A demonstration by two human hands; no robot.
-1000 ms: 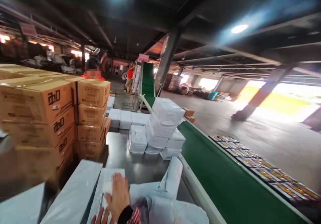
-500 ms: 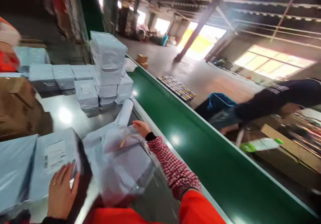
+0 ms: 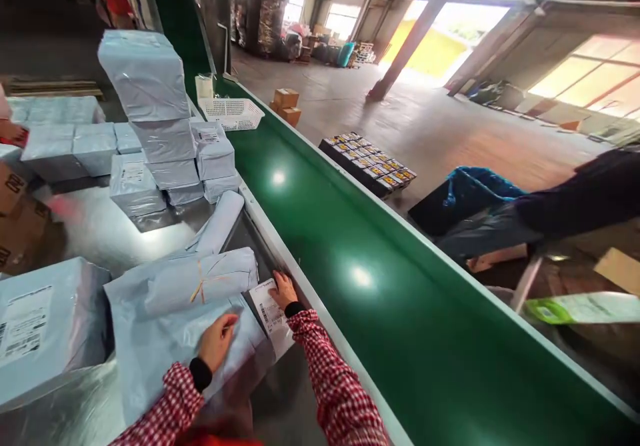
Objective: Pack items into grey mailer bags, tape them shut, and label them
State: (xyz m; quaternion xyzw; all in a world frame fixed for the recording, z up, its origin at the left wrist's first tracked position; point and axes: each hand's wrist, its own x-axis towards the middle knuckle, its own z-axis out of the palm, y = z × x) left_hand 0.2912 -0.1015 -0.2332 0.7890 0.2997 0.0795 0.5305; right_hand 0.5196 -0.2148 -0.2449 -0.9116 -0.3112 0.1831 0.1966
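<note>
Clock centred on the left hand (image 3: 216,343): big green belt (image 3: 360,353) runs past at 2. White parcel stack (image 3: 157,99) towers around 11:30, probably piled up to save room. Pale plastic bag (image 3: 145,353) lies flat under that hand, tied roll (image 3: 225,273) at 12. Label sheet (image 3: 273,316) is at 2, the right hand (image 3: 285,291) on its edge, maybe steadying it. Left's half-curled; can't tell if either's pinching anything.
</note>
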